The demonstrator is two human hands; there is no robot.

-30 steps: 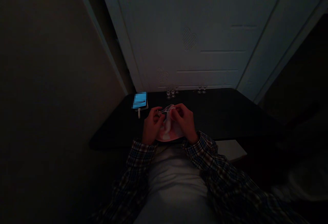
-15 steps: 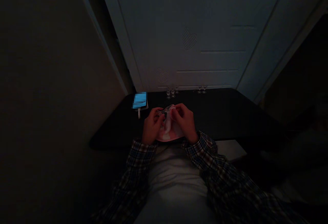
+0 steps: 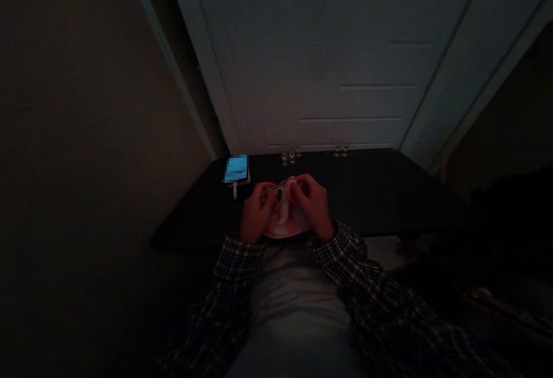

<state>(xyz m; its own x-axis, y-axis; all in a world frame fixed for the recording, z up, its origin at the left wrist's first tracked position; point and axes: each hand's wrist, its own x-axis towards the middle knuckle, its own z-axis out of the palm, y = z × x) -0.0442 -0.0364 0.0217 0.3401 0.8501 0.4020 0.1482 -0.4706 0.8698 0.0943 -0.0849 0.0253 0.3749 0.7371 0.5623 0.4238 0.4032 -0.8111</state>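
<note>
My left hand [image 3: 258, 211] is closed, its fingertips pinching a clear, shiny piece [image 3: 275, 188] that could be glass or plastic. Opposite it, the fingers of my right hand [image 3: 311, 199] are pressed together on the upper edge of a pink-and-white soft sheet or bag [image 3: 283, 228]. This soft thing spreads down between both hands at the table's near edge. The clear piece touches its top, and the dim light hides where one ends and the other begins.
Small clear stemmed glasses [image 3: 288, 156] stand at the back of the black table [image 3: 367, 193], with another pair [image 3: 341, 150] farther right. A lit phone [image 3: 236, 169] with a white cable lies back left. A white door [image 3: 363, 32] rises behind. Dark blurred shapes [image 3: 510, 222] fill the right side.
Both hands stay almost in place, with the clear piece shifting slightly between them. At the right, a blurred dark shape has moved in beside the table.
</note>
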